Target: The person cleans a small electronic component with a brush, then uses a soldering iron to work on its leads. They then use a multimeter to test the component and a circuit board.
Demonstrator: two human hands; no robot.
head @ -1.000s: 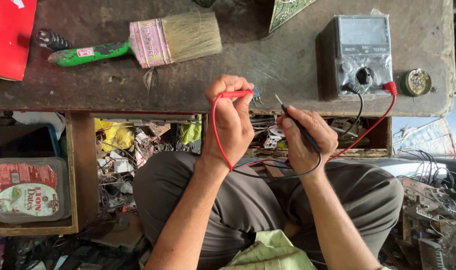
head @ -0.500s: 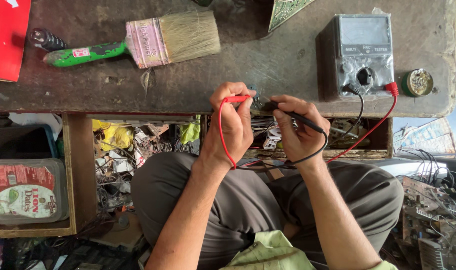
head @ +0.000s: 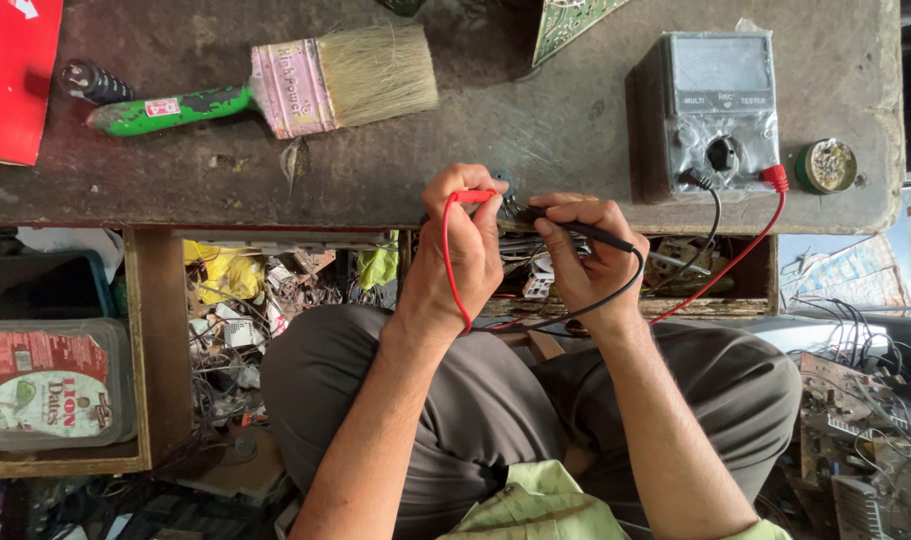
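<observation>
Red probe (head: 471,197) and black probe (head: 576,228), gripped by closed left hand (head: 463,250) and right hand (head: 588,255), have been brought together at the surface's (head: 376,180) near edge.

We list: surface (head: 536,130), worn wood, matt, scratched and stained. Paintbrush (head: 266,88): chipped glossy green handle, dull pinkish metal ferrule, coarse pale bristles. Meter (head: 718,108): grey plastic case, wrapped in crinkled clear film, glossy window. Red probe (head: 473,196) and black probe (head: 588,232): smooth plastic with rubbery leads, held in our left hand (head: 466,250) and right hand (head: 586,265). Trousers (head: 496,400): matt grey cloth. Tub (head: 51,385): clear plastic, paper label.
</observation>
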